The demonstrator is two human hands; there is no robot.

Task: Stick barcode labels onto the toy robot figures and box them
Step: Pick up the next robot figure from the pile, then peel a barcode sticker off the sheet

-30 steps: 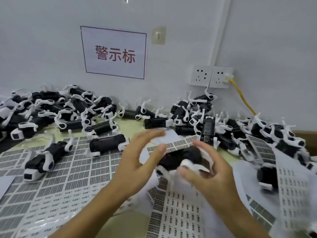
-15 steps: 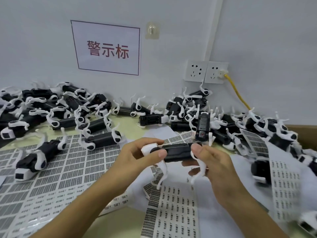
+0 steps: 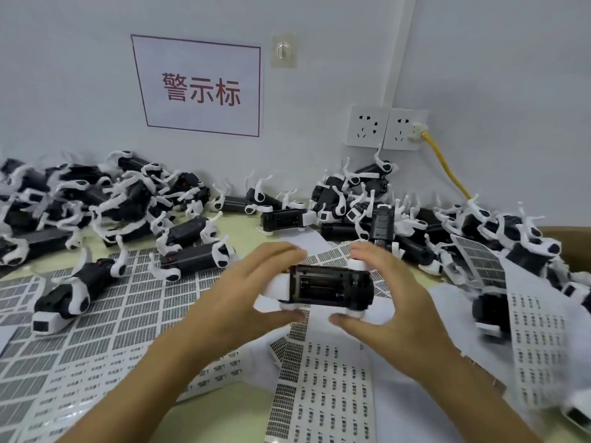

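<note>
Toy: held above the table, underside up, likely to expose a flat face for labelling. Left hand and right hand: fingers grasping its ends. Label sheets: spread beneath, within reach.

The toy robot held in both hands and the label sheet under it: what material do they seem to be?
Toy robot: likely moulded plastic, a black body with white end parts, faint sheen on the ribbed recess. Label sheet: probably thin, slightly glossy paper printed with rows of small labels; its edges lift and curl.
</note>
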